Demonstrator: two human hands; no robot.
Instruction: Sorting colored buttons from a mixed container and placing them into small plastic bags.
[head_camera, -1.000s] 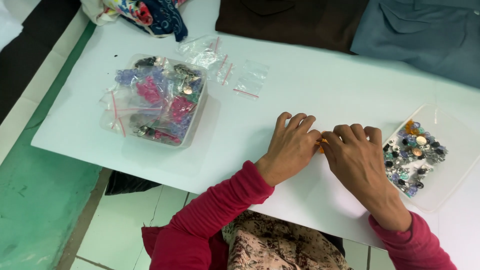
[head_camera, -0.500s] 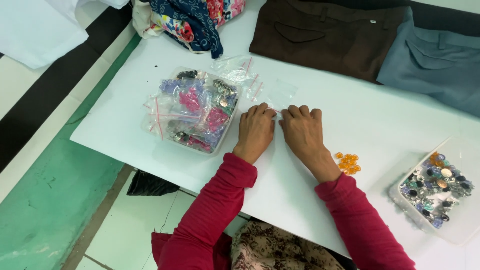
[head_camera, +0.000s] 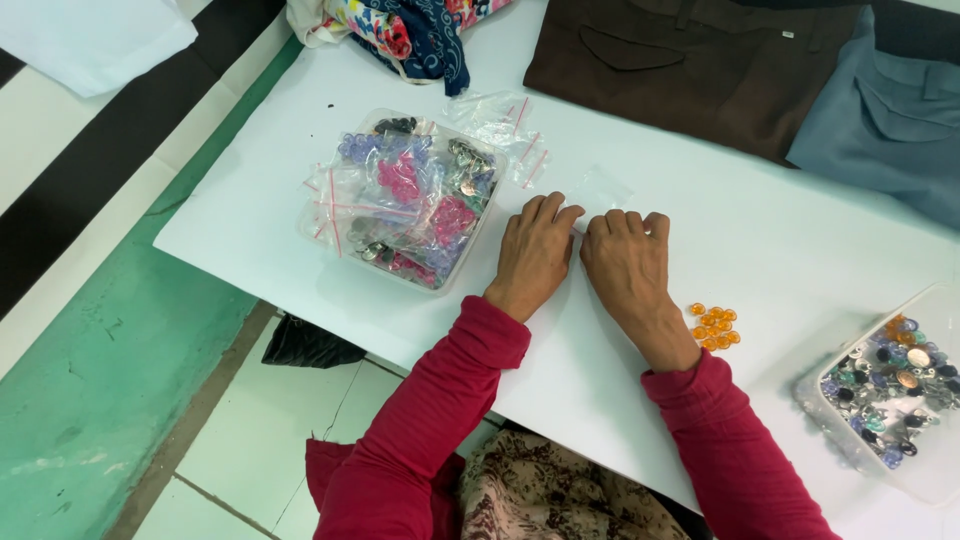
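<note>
My left hand (head_camera: 535, 255) and my right hand (head_camera: 625, 262) lie side by side, palms down, on the white table (head_camera: 700, 230). Their curled fingertips meet on the near edge of a small clear zip bag (head_camera: 603, 188). The bag lies flat just beyond the fingers. A small heap of orange buttons (head_camera: 712, 325) sits on the table next to my right wrist. A clear tub (head_camera: 400, 200) of bagged buttons stands just left of my left hand. Both arms wear red sleeves.
A second clear tub (head_camera: 895, 400) of loose mixed buttons sits at the right edge. Loose empty zip bags (head_camera: 500, 120) lie behind the first tub. Brown trousers (head_camera: 690, 60), a blue-grey garment (head_camera: 890, 120) and a floral cloth (head_camera: 410, 30) lie at the back.
Both hands have moved left from beside the loose-button tub to the bagged-button tub. The orange buttons now lie uncovered on the table, and the fingers rest on the clear bag.
</note>
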